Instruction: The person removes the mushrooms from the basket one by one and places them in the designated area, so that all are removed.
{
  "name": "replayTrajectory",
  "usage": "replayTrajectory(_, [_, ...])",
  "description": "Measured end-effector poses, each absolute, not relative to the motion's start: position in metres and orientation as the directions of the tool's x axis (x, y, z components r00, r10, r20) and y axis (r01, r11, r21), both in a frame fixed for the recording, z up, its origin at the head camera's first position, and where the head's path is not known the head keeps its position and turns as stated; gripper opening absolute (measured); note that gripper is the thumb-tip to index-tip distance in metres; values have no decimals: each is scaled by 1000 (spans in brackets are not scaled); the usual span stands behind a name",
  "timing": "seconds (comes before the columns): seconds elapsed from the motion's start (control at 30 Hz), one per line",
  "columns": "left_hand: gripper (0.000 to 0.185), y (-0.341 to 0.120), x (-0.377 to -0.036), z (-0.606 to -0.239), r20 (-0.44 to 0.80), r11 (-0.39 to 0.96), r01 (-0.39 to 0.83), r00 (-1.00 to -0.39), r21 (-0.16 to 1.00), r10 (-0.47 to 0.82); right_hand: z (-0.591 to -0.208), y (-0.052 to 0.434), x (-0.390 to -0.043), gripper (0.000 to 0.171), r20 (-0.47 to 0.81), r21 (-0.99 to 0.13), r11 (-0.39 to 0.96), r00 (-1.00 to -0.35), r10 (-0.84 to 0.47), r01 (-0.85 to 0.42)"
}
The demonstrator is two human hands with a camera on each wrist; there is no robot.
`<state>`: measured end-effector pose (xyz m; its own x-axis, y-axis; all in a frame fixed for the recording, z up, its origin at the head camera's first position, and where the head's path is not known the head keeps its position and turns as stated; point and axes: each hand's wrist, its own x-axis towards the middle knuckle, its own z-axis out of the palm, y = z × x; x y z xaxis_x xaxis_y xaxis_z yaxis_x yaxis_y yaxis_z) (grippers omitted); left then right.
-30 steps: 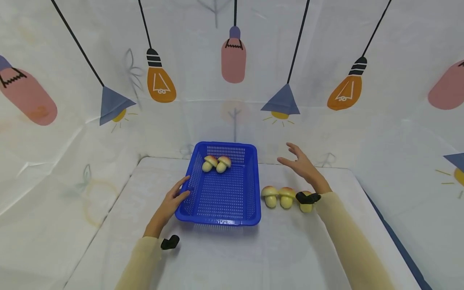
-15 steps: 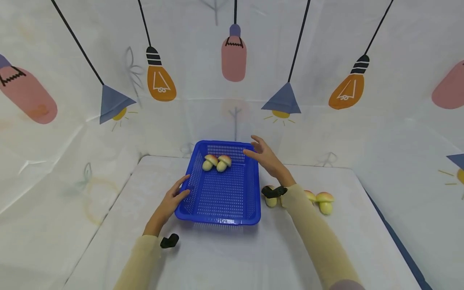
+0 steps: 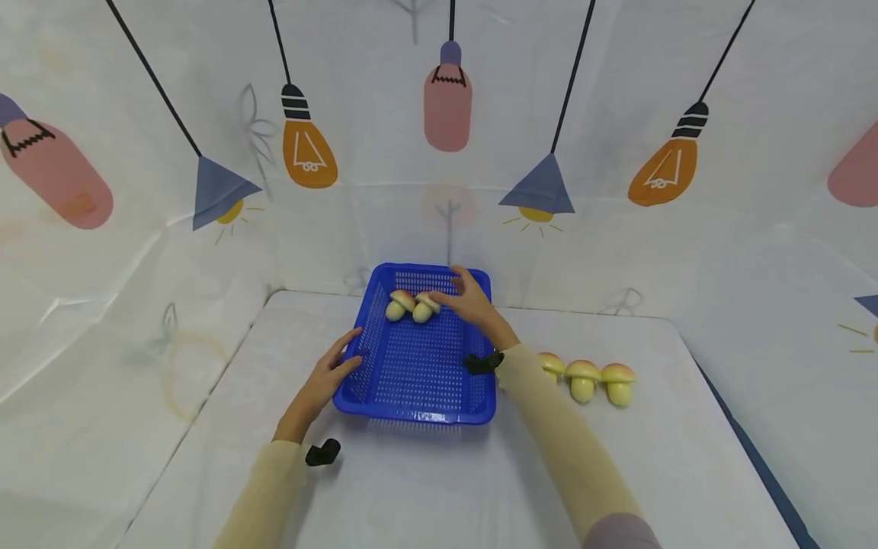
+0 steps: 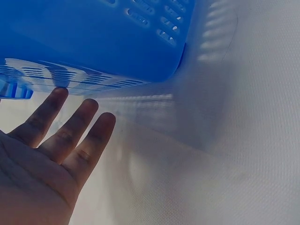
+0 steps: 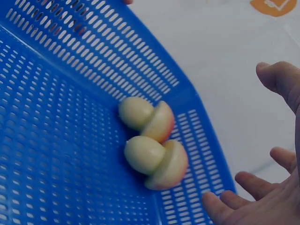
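Note:
A blue perforated plastic basket (image 3: 411, 374) stands on the white table. Two toy mushrooms with pale stems and reddish-yellow caps lie side by side at its far end, the left mushroom (image 3: 395, 311) and the right mushroom (image 5: 145, 155). My left hand (image 3: 321, 387) is at the basket's left side, its fingers extended; in the left wrist view the fingertips (image 4: 59, 93) come right up to the basket wall. Over the basket's far right part hovers my right hand (image 3: 472, 303), fingers spread and holding nothing; its thumb overlaps the right mushroom in the head view.
Several more toy mushrooms (image 3: 583, 381) stand in a row on the table (image 3: 425, 488) right of the basket, partly hidden behind the right sleeve (image 3: 555, 427). Behind the table hangs a white sheet (image 3: 384, 91) printed with lamps and bulbs.
My right hand has moved left, from above the row of mushrooms to over the basket, its fingers apart throughout. The left hand and the basket have stayed in place.

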<state>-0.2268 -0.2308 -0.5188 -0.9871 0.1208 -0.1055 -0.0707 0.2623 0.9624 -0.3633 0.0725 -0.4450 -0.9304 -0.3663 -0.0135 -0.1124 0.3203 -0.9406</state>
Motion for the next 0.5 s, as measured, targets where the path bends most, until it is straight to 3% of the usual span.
replayTrajectory(0.5, [59,-231,-230,-525,-97,263,-67,-990,962,102,-484,49,-379,75,6,-921,380,-976,-220,-91])
